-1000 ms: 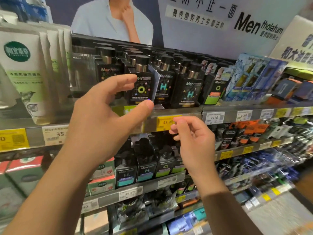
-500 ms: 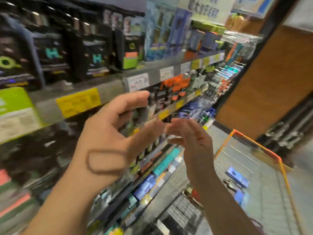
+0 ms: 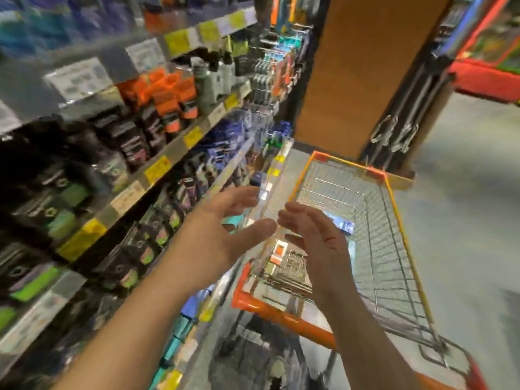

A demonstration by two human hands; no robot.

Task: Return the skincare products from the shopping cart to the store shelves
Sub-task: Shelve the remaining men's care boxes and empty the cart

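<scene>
From the head view, the left hand (image 3: 216, 237) and the right hand (image 3: 318, 243) float side by side above the shopping cart (image 3: 399, 220). Both have loose, spread fingers and hold nothing. Blue boxes (image 3: 342, 225) and an orange and white box (image 3: 279, 252) lie inside the cart. The shelves (image 3: 157, 167) stand on the left, full and blurry. I think it is time to fetch another product: reach down and grab one box.

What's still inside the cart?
In the cart: a blue box and an orange-and-white pack show. The open right hand covers part of the basket, so more may remain.
</scene>
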